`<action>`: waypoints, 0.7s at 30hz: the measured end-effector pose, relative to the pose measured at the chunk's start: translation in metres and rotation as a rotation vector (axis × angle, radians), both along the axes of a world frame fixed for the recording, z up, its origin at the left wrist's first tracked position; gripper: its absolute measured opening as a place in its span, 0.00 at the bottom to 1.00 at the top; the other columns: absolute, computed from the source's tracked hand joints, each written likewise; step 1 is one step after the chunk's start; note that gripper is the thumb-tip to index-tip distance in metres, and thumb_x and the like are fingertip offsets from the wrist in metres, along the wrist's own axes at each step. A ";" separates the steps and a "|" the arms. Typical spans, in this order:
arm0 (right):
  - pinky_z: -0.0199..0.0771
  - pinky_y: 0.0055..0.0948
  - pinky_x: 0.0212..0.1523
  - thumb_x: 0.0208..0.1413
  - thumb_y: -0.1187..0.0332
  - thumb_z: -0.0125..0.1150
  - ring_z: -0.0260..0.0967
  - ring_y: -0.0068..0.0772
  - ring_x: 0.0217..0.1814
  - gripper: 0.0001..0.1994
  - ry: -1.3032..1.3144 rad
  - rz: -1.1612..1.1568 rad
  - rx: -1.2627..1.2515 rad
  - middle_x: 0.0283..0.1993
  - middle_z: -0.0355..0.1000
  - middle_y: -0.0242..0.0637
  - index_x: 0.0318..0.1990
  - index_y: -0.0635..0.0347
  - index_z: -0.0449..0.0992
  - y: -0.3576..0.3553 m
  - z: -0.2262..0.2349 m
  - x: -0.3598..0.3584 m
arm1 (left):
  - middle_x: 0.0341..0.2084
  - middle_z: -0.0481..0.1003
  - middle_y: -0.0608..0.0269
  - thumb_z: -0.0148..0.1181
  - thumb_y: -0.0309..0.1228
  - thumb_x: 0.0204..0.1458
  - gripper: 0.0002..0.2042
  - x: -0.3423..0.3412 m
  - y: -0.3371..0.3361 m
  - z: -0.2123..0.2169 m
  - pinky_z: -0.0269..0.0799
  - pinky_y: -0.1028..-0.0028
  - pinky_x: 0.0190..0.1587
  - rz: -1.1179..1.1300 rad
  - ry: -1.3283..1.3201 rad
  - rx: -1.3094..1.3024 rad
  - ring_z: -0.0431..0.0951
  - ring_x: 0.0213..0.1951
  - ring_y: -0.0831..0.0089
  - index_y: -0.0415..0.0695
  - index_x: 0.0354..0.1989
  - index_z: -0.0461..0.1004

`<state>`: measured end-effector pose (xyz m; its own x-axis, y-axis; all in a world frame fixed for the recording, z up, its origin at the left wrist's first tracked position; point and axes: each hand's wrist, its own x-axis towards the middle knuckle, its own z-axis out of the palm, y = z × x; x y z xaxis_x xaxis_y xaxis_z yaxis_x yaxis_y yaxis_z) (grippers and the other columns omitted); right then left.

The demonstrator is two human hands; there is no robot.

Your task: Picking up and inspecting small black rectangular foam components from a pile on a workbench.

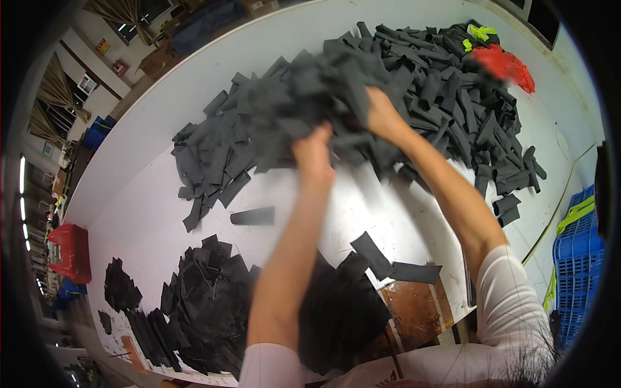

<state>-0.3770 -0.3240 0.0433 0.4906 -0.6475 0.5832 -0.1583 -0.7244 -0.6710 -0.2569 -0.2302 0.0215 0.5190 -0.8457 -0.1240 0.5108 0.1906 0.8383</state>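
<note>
A wide heap of dark grey strips, soft like cloth or foam (459,116), many of them curled into tubes, spreads over the white table (152,194). At its middle, both of my arms reach in, and a raised clump of grey strips (304,84) is smeared by motion between my hands. My left hand (315,152) is closed against the near side of the clump, thumb side up. My right hand (385,116) grips the clump from the right, its fingertips hidden among the strips. A single grey strip (252,216) lies apart, left of my left forearm.
Flat black pieces (210,297) are piled along the near edge, partly behind my left forearm. Two strips lie by a brown board (414,313). A red bag (504,64) rests at the far right. Blue crates (576,258) stand right; a red container (70,252) is left. A raised white wall borders the table.
</note>
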 end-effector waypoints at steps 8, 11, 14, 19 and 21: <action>0.63 0.41 0.47 0.42 0.57 0.60 0.60 0.49 0.50 0.28 0.569 -0.389 -0.135 0.44 0.64 0.52 0.50 0.59 0.61 -0.045 0.069 0.047 | 0.53 0.58 0.51 0.53 0.44 0.44 0.33 0.116 0.005 0.050 0.57 0.57 0.49 0.123 -0.593 0.497 0.62 0.50 0.59 0.45 0.58 0.52; 0.64 0.42 0.43 0.43 0.60 0.59 0.61 0.50 0.46 0.26 0.573 -0.318 -0.153 0.45 0.63 0.51 0.51 0.54 0.59 0.006 0.065 0.017 | 0.52 0.51 0.34 0.52 0.46 0.46 0.34 0.120 0.057 0.025 0.52 0.60 0.53 0.222 -1.310 0.400 0.54 0.53 0.42 0.42 0.58 0.48; 0.57 0.46 0.49 0.40 0.57 0.61 0.55 0.51 0.52 0.32 0.698 -0.165 -0.395 0.52 0.56 0.49 0.55 0.50 0.56 0.054 0.021 -0.027 | 0.54 0.45 0.30 0.60 0.46 0.37 0.41 0.084 0.088 -0.007 0.51 0.54 0.52 0.112 -1.734 0.388 0.49 0.55 0.38 0.47 0.60 0.45; 0.41 0.58 0.56 0.42 0.60 0.58 0.37 0.51 0.64 0.31 1.054 -0.086 -0.473 0.62 0.42 0.49 0.57 0.40 0.54 0.051 -0.036 -0.062 | 0.55 0.41 0.33 0.60 0.44 0.38 0.41 0.053 0.092 -0.050 0.48 0.43 0.49 -0.152 -1.845 0.644 0.46 0.55 0.36 0.51 0.60 0.45; 0.41 0.57 0.56 0.49 0.65 0.48 0.39 0.51 0.64 0.25 1.098 -0.252 -0.705 0.62 0.42 0.49 0.57 0.39 0.55 0.015 -0.057 -0.067 | 0.55 0.42 0.34 0.59 0.44 0.38 0.39 0.057 0.080 -0.062 0.51 0.44 0.48 -0.112 -1.869 0.712 0.48 0.54 0.36 0.51 0.60 0.46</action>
<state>-0.4438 -0.3095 -0.0133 0.8314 -0.5144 0.2102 -0.5536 -0.7332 0.3950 -0.1994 -0.1506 -0.0409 0.3390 -0.9302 0.1408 -0.9363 -0.3190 0.1466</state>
